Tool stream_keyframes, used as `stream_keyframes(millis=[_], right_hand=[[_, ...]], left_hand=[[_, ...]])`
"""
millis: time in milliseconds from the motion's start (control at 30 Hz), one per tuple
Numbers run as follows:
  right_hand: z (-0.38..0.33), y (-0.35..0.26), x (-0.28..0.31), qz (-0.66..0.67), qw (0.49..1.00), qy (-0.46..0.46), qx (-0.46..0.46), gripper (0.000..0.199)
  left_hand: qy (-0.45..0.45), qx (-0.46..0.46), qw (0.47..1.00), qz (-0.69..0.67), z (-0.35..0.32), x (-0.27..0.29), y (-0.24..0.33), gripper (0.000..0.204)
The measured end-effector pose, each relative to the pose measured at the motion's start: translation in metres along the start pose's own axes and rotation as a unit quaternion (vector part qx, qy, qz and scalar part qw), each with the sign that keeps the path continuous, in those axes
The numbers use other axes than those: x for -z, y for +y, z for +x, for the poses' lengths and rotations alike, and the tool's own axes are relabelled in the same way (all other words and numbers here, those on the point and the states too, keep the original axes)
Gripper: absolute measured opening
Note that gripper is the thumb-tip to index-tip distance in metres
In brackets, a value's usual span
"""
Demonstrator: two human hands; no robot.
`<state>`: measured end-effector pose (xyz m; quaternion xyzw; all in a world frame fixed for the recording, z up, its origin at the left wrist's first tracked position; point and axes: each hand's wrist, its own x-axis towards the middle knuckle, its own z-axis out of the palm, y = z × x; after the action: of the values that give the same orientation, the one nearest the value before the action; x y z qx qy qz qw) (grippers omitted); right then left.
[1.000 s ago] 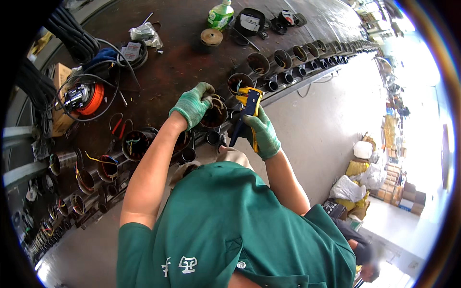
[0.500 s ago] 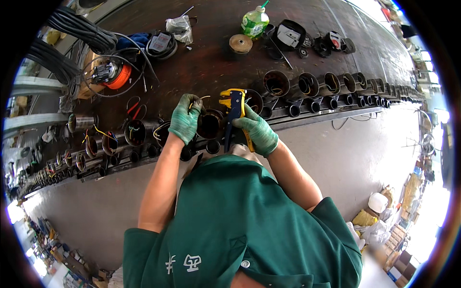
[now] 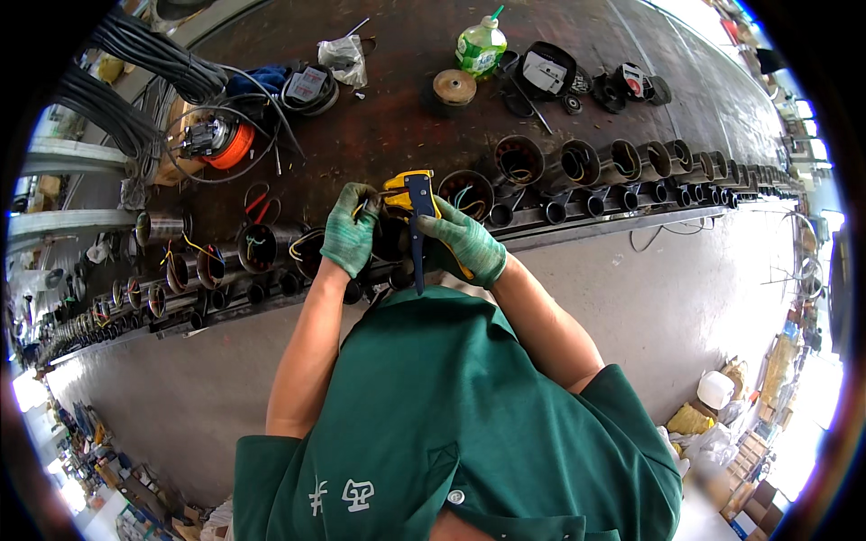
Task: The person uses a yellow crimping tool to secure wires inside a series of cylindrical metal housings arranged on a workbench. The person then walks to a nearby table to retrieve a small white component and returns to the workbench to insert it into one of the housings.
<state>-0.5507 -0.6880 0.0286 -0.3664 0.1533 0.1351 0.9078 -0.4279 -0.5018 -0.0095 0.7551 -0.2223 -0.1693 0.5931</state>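
Wire stripper brought up to the wire above the row of housings

Your right hand (image 3: 465, 242) is closed around the handles of a blue-and-yellow wire stripper (image 3: 419, 203), held over the near edge of the dark workbench (image 3: 388, 131) with its head pointing left. Your left hand (image 3: 348, 236), gloved in green like the other, has its fingers pinched on a thin yellowish wire (image 3: 360, 209) just beside that head; whether the stripper's jaws bite on the wire is too small to tell. A row of tubular metal housings (image 3: 482, 210) lines the near edge, several with wire ends showing in their mouths. Left of your left hand, red-handled pliers (image 3: 262, 213) lie near the same edge. Toward the far edge stand a green bottle (image 3: 481, 50) and, just nearer you, a round brown disc (image 3: 454, 87).
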Motion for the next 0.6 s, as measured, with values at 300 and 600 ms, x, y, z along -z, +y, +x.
stream_keyframes(millis=[300,600], right_hand=[[-0.001,0.003,-0.009,-0.014,0.999,0.045,0.017,0.044],[0.009,0.001,-0.018,-0.003,0.972,0.098,0.212,0.061]], left_hand=[[-0.039,0.075,0.993,-0.077,-0.001,0.005,0.005,0.007],[-0.01,0.087,0.993,-0.081,0.001,0.001,0.007,0.009]])
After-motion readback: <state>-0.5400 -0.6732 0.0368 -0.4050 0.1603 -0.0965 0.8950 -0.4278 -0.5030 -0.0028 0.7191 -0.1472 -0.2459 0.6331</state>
